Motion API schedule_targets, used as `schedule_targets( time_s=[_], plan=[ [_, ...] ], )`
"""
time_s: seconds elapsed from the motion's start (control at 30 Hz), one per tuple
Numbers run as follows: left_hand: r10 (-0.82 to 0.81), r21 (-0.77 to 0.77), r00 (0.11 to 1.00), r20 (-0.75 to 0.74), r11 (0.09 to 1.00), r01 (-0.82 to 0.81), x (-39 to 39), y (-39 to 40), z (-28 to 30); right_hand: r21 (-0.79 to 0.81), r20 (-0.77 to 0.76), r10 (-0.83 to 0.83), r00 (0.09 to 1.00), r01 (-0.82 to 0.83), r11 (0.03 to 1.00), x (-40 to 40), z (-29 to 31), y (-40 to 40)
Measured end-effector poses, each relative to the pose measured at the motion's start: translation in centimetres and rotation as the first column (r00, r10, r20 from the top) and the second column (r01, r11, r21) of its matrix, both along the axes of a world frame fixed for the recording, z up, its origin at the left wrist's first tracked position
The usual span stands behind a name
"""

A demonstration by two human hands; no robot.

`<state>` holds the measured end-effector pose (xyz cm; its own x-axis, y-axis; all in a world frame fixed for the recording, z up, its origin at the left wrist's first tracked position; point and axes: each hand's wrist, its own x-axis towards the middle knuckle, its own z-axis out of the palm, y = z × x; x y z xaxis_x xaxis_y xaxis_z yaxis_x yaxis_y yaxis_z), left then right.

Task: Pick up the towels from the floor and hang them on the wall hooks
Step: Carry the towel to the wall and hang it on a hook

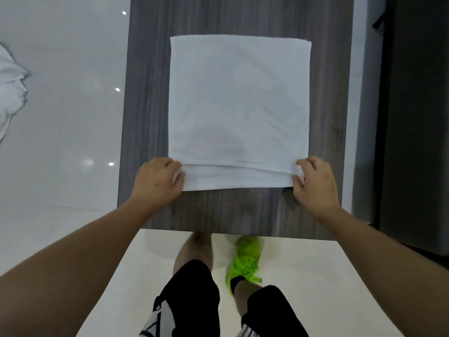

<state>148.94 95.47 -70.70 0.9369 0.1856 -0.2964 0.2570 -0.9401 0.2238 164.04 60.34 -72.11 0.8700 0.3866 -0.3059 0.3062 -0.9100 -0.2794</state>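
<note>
Grey wood-grain tabletop (150, 93) fills the middle of the room's view, with pale glossy floor (60, 117) to one side and a dark cabinet front (413, 117) to the other. On it lies a white towel (239, 105), folded flat into a neat rectangle, its near edge showing stacked layers. The left hand (158, 183) and the right hand (315, 186) sit at the two near corners, fingers (176, 166) curled and pinching the layered edge.

It looks soft, light and limp: lifted by one corner it would likely sag and fall open, so a hold on both corners, or along the folded edge, seems the safer way to carry it to a hook. It should not slip much, terry cloth gripping skin well, and nothing about it is fragile.

Further out, a second white cloth (11, 93) hangs or lies crumpled at the far left edge; whether it hangs on a hook I cannot tell. Below the tabletop stand the person's legs, one foot in a green shoe (245, 259).
</note>
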Motion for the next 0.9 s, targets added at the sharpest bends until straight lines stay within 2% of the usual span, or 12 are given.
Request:
schedule_targets(
  time_s=[0.13,0.23,0.4,0.5,0.63,0.73,0.9],
  plan=[
    [0.006,0.023,0.995,-0.096,1.000,-0.004,2.7,-0.2,-1.2,-0.061,-0.037,0.066,0.997,-0.068,0.996,1.5,-1.1,1.1],
    [0.141,-0.002,0.986,-0.094,0.990,-0.142,3.8,0.0,-2.0,-0.094,-0.024,0.089,0.996,-0.091,0.991,1.6,-1.2,1.0],
    [0.286,-0.089,0.943,-0.170,0.949,-0.304,4.9,1.2,-1.8,-0.047,-0.052,0.056,0.997,-0.058,0.997,2.2,-0.5,1.1],
    [0.245,-0.067,0.962,-0.121,0.965,-0.254,4.8,1.2,-1.3,-0.185,-0.093,0.134,0.987,-0.149,0.971,2.0,-0.1,1.3],
    [0.157,-0.049,0.987,0.022,0.987,-0.156,4.1,0.5,-0.4,-0.296,-0.064,0.158,0.985,-0.170,0.940,1.9,0.2,2.0],
    [0.141,-0.053,0.987,0.077,0.989,-0.137,3.8,0.1,0.5,-0.275,-0.033,0.155,0.987,-0.158,0.948,1.5,0.5,2.0],
    [0.093,-0.072,0.987,0.135,0.994,-0.084,3.6,-0.2,1.4,-0.299,0.062,0.258,0.964,-0.229,0.927,0.3,0.2,4.4]
  ],
)
